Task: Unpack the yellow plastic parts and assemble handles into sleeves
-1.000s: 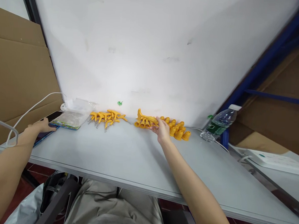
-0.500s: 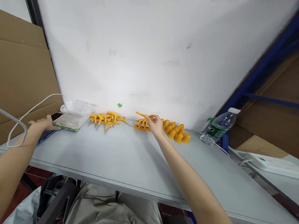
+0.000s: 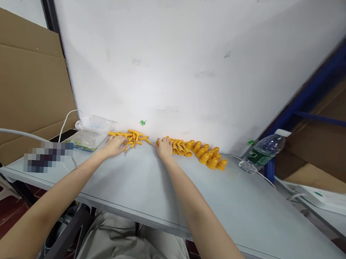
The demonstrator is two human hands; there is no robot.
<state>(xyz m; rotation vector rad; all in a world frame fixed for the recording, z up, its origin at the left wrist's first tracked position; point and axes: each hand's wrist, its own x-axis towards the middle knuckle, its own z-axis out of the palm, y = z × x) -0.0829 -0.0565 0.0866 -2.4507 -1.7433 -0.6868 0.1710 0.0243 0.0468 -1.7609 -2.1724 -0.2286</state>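
Observation:
My left hand (image 3: 115,145) reaches over the near left side of a pile of yellow T-handled corkscrews (image 3: 136,137), its fingers stretched out and partly apart; metal spirals stick out of the pile. To the right, my right hand (image 3: 164,147) curls its fingers down at the left end of a row of yellow tubes with flared round ends (image 3: 181,149). Its fingers close round a tube there, mostly hidden by the hand. Yellow cup-shaped caps (image 3: 212,158) stand in rows to the right of the tubes.
A clear water bottle (image 3: 266,151) leans at the right end of the grey table (image 3: 146,190). On the left lie a plastic bag (image 3: 87,136) and white cables (image 3: 19,132). A white panel (image 3: 170,67) rises behind, and a cardboard box (image 3: 27,79) stands left.
My left hand has moved right, from the phone and bag area to the corkscrews. My right hand has lowered from holding up a yellow stick-like piece to the tube row's left end.

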